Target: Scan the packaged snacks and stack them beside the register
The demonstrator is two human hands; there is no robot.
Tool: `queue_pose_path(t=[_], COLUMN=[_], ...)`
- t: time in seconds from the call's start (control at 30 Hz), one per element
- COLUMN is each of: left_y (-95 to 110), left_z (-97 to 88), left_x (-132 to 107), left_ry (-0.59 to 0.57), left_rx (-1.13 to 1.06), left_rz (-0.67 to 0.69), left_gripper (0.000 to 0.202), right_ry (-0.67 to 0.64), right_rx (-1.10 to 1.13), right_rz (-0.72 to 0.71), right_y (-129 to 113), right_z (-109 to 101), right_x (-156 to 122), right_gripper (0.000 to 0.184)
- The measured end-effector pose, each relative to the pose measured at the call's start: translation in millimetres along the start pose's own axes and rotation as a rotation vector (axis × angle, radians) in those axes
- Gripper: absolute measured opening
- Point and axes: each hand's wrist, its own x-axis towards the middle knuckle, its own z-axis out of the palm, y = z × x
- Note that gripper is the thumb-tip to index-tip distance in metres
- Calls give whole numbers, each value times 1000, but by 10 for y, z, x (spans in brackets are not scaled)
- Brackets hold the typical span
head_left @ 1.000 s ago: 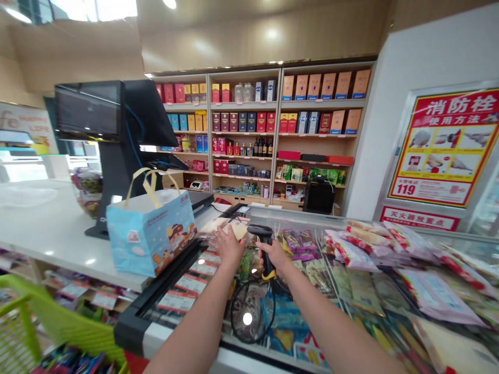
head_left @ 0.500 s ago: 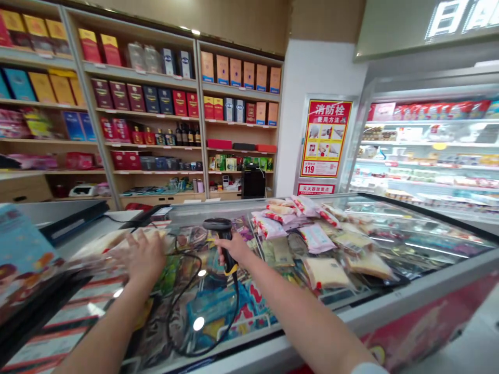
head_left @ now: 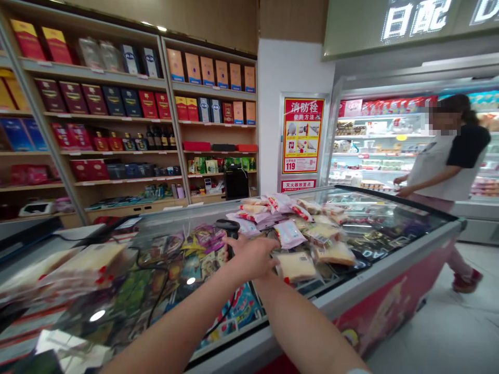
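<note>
Scanner, blk, upright in R hand above freezer; R fingers wrapped round handle, hand partly hidden behind L hand. L hand crosses over R wrist, pointing right, fingers loosely spread & a bit bent, nothing gripped; tips just beside nearest bread bag, can't tell if touching. That bag lies on freezer top nr front edge, red bits at one corner. Behind it: pink-white pkgs piled up. More bread bags at view's left. Blk cable loops across top. Bkgd: shelves w/ boxes & bottles, red sign, another person past freezer's far end nr lit chiller.
</note>
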Motion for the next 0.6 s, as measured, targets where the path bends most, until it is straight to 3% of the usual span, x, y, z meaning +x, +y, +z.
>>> queue_pose_path(t=[0.07, 0.17, 0.27, 0.37, 0.43, 0.6], left_y=[201, 295, 282, 225, 144, -108], left_z=[125, 290, 461, 620, 686, 660], left_x=[257, 576, 772, 827, 783, 510], left_ry=[-210, -453, -562, -619, -573, -172], left_rx=[28, 72, 126, 125, 34, -359], left_rz=[-27, -26, -72, -115, -160, -243], left_gripper=[44, 67, 78, 69, 58, 42], right_ry=[16, 46, 84, 100, 122, 144], right_rx=[9, 17, 19, 33, 41, 5], right_rz=[4, 10, 35, 51, 56, 95], right_y=[6, 3, 1, 11, 24, 62], right_z=[-23, -39, -36, -23, -14, -25], right_x=[2, 27, 63, 84, 86, 97], right_gripper=[30, 28, 26, 22, 19, 15])
